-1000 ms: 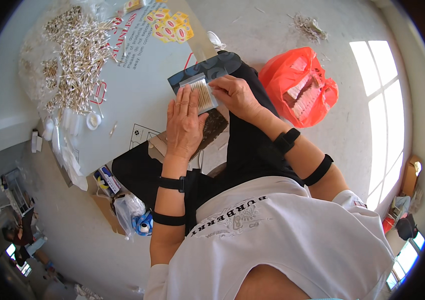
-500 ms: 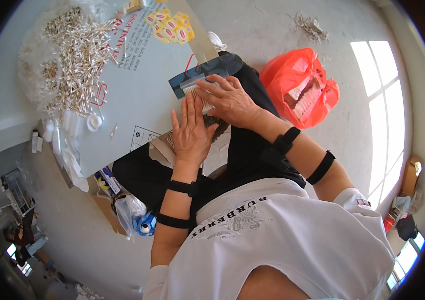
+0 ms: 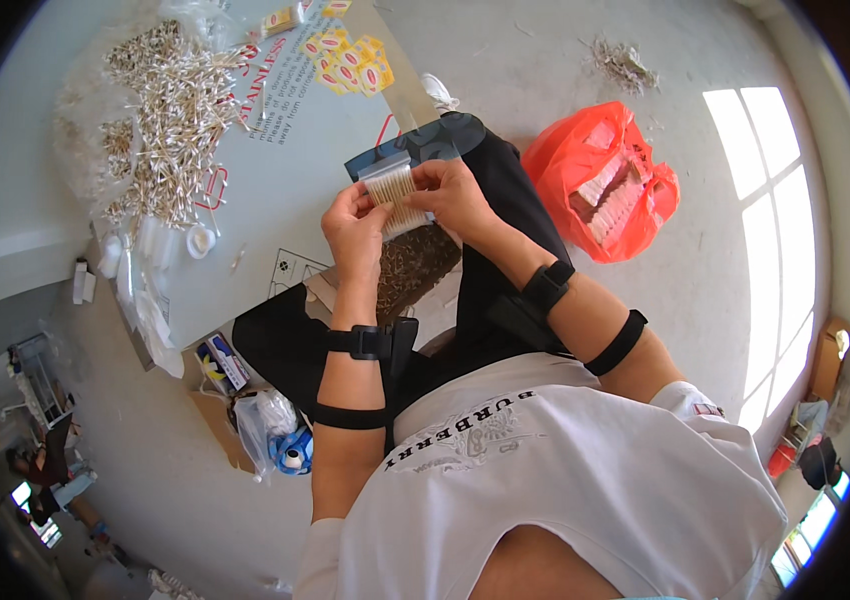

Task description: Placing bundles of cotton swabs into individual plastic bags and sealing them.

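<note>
A small clear plastic bag of cotton swabs (image 3: 392, 188) is held between my hands at the table's near edge. The swabs lie side by side in a flat row inside. My left hand (image 3: 355, 228) pinches the bag's left side with thumb and fingers. On its right side my right hand (image 3: 455, 200) grips it the same way. Beneath the bag is a dark blue-grey sheet (image 3: 357, 166) at the table edge. Close below my hands, a brown speckled surface (image 3: 415, 268) shows between my legs.
Loose cotton swabs (image 3: 180, 120) heap out of a clear bag on the left of the table (image 3: 285, 185). Small yellow packets or labels (image 3: 350, 65) lie at the far edge. An open red plastic bag (image 3: 570, 150) stands on the floor at right. A cardboard box (image 3: 220, 425) sits below left.
Both hands were laid flat over the bag of swabs. Now their fingers have curled in and pinch its two sides, uncovering the row of swabs.
</note>
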The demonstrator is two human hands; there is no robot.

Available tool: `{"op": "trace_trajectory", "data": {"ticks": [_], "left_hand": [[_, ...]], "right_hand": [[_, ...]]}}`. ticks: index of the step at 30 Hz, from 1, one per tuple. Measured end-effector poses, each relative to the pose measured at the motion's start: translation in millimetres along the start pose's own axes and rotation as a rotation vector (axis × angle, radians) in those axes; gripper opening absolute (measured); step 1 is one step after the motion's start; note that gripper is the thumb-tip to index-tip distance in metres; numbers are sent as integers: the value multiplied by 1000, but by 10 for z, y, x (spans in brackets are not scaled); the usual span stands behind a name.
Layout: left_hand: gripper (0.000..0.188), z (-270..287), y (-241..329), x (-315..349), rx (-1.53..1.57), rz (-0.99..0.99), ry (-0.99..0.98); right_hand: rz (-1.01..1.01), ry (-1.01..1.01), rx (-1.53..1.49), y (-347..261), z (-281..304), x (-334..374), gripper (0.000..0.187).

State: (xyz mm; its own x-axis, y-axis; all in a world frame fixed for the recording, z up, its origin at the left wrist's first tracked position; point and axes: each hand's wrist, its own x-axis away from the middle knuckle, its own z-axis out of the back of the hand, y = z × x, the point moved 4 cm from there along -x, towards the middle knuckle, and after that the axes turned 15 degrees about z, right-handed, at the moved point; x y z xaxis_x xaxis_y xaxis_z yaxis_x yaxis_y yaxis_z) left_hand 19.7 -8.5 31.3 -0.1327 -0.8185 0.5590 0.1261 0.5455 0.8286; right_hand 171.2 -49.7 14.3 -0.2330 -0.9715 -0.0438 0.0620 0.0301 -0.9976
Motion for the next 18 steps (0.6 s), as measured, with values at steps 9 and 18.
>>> {"op": "trace_trajectory", "data": {"ticks": [9, 18], "left_hand": [[25, 200, 342, 695, -106, -453, -44], [31, 285, 764, 1312, -404, -931, 108]], "right_hand": [[161, -98, -347, -656, 82, 302, 18], [464, -205, -55, -1370, 116, 511, 23]]}}
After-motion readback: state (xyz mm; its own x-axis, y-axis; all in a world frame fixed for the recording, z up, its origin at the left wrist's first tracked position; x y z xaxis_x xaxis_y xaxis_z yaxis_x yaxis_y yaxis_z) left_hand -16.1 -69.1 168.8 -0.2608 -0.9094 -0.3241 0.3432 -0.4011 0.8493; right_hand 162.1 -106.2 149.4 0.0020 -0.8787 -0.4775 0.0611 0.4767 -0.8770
